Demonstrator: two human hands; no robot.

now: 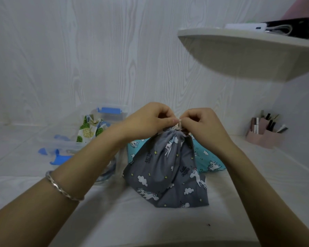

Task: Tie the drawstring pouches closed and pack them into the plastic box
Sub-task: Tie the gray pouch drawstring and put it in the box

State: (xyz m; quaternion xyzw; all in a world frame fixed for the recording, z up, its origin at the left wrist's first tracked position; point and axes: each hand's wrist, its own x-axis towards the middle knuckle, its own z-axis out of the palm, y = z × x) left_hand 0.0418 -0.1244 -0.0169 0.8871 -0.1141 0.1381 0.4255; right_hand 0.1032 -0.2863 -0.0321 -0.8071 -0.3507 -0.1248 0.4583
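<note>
1. Two grips meet at the top: left hand (150, 118) and right hand (202, 124) each pinch the drawstring (179, 122), probably mid-knot.
2. Held up by that cord, the grey pouch (168, 168) stands gathered on the table (114, 220); its print reads "little UNICORN".
3. Just behind lies a teal pouch (210, 157), apparently awaiting its turn.
4. Further left, the plastic box (112, 116) already holds a leaf-print pouch (88, 130).

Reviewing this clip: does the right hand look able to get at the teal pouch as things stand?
Probably yes, once freed. The right hand pinches the drawstring of the grey pouch, but part of the teal pouch lies uncovered just below it, beside the grey one.
</note>
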